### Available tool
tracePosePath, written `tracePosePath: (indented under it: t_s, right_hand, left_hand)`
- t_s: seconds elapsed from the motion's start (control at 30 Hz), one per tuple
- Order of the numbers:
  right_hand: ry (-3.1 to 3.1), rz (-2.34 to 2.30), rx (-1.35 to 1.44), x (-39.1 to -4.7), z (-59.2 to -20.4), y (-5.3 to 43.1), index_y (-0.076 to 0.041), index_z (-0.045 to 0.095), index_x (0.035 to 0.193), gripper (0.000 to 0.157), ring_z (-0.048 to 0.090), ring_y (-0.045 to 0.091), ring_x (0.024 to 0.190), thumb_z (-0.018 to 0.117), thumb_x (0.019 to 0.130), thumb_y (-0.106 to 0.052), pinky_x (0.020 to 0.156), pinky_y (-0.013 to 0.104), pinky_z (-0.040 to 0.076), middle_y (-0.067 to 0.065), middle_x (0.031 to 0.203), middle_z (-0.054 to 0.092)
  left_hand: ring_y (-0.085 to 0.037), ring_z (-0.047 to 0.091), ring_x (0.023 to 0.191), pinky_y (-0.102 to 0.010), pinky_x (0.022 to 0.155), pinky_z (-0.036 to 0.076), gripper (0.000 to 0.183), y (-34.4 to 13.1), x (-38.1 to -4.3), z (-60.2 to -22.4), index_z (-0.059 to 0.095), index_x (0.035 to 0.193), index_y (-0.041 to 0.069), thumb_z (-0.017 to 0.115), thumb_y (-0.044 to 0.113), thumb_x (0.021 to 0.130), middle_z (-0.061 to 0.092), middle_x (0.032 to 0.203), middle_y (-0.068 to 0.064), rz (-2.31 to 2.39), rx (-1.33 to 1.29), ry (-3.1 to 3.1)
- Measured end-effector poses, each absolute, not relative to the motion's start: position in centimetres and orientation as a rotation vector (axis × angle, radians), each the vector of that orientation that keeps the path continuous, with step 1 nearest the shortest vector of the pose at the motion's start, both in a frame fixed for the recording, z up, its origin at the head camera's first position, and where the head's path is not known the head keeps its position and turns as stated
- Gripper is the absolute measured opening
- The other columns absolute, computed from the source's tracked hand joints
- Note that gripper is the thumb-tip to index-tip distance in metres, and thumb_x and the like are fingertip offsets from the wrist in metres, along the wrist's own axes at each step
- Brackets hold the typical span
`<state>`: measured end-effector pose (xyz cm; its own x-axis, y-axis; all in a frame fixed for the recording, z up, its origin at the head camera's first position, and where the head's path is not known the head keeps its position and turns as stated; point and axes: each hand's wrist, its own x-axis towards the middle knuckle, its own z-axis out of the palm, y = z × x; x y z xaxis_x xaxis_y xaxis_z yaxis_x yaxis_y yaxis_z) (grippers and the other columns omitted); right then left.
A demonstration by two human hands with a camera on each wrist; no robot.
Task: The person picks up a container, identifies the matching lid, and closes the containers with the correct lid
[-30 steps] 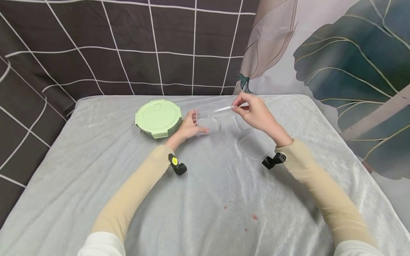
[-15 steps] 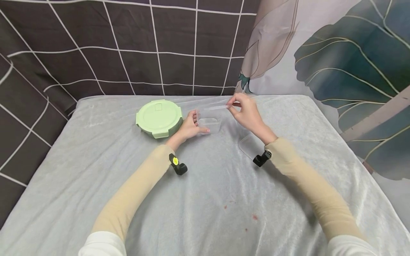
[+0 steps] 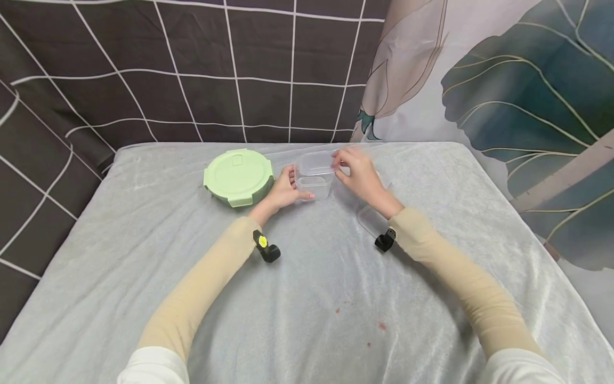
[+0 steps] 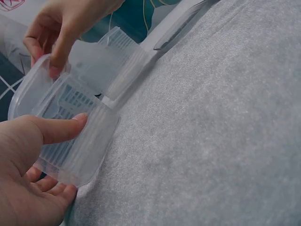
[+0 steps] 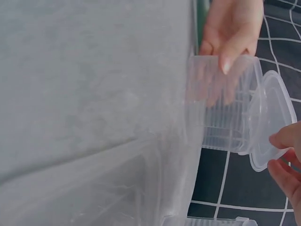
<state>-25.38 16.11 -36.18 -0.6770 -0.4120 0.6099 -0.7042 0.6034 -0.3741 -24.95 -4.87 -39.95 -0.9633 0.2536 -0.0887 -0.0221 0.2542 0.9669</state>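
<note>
My left hand (image 3: 283, 192) grips a clear plastic food container (image 4: 80, 141) on the table, thumb on the near wall and fingers around its side. Thin ribs run along the container's walls. My right hand (image 3: 358, 175) pinches the edge of a clear rounded lid (image 5: 270, 113) between thumb and fingers. In the right wrist view the lid stands tilted right at the container's open rim. A second clear container (image 4: 113, 61) is beyond the first in the left wrist view, largely hidden behind my right hand in the head view.
A round green lidded container (image 3: 237, 177) stands just left of my left hand. Another clear lid (image 3: 370, 220) lies flat under my right wrist. A grey velvety cloth (image 3: 307, 298) covers the table. A dark gridded curtain (image 3: 192, 69) hangs behind its far edge.
My right hand has moved left with the lid, bringing it over the container held by my left hand. The lid has turned from edge-on to showing its face. My left hand is nearly still.
</note>
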Motion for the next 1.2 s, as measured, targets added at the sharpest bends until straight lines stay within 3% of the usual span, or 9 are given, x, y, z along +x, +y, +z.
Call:
tracePosePath:
  t_s: [0.27,0.47,0.77,0.87,1.03,1.2]
  right_hand:
    - [-2.443,0.739,0.959,-24.6,-36.5,16.3,-0.003,0.061,0.087,0.022,0.059,0.037,0.112,0.059,0.076,0.016,0.095,0.046,0.049,0.020,0.119,0.065]
    - [-2.484,0.724,0.991,-24.3,-36.5,16.1,-0.003,0.062,0.089,0.027,0.058,0.036,0.117,0.055,0.076,0.019,0.098,0.046,0.049,0.020,0.123,0.063]
    - [-2.463,0.716,1.040,-24.3,-36.6,15.6,-0.004,0.063,0.091,0.035,0.058,0.039,0.116,0.049,0.073,0.023,0.084,0.043,0.053,0.021,0.126,0.061]
    - [-2.489,0.708,1.026,-24.3,-36.4,15.4,-0.004,0.063,0.092,0.037,0.058,0.039,0.115,0.047,0.072,0.022,0.086,0.043,0.052,0.021,0.127,0.060]
    - [-2.595,0.721,0.921,-24.7,-35.6,14.5,-0.005,0.064,0.105,0.032,0.055,0.033,0.121,0.046,0.083,0.009,0.099,0.042,0.047,0.017,0.132,0.059]
    - [-2.807,0.668,0.843,-25.4,-35.1,13.5,-0.005,0.051,0.135,0.039,0.040,0.035,0.136,0.046,0.099,-0.019,0.117,0.045,0.029,0.017,0.145,0.046]
  left_hand:
    - [-0.030,0.041,0.137,-0.034,0.114,0.036,0.091,-4.8,-25.0,-39.8,0.019,0.146,-0.002,0.076,-0.003,0.075,0.038,0.148,-0.020,1.807,0.220,2.275]
    - [-0.029,0.040,0.138,-0.033,0.115,0.036,0.091,-4.9,-24.9,-39.7,0.019,0.147,-0.001,0.077,-0.001,0.076,0.039,0.148,-0.019,1.786,0.218,2.284]
    - [-0.029,0.039,0.138,-0.034,0.115,0.035,0.093,-4.9,-24.9,-39.8,0.017,0.148,0.000,0.076,-0.001,0.077,0.037,0.149,-0.019,1.779,0.212,2.273]
    - [-0.029,0.041,0.137,-0.034,0.115,0.036,0.092,-5.0,-25.0,-39.9,0.017,0.147,0.000,0.076,-0.002,0.076,0.038,0.148,-0.019,1.789,0.225,2.269]
    - [-0.029,0.041,0.137,-0.033,0.114,0.036,0.092,-5.0,-25.0,-39.9,0.017,0.147,0.000,0.076,-0.001,0.076,0.038,0.148,-0.019,1.784,0.243,2.273]
    - [-0.028,0.039,0.139,-0.033,0.116,0.034,0.093,-5.0,-24.9,-39.9,0.016,0.148,0.000,0.076,0.002,0.078,0.037,0.148,-0.018,1.766,0.239,2.280]
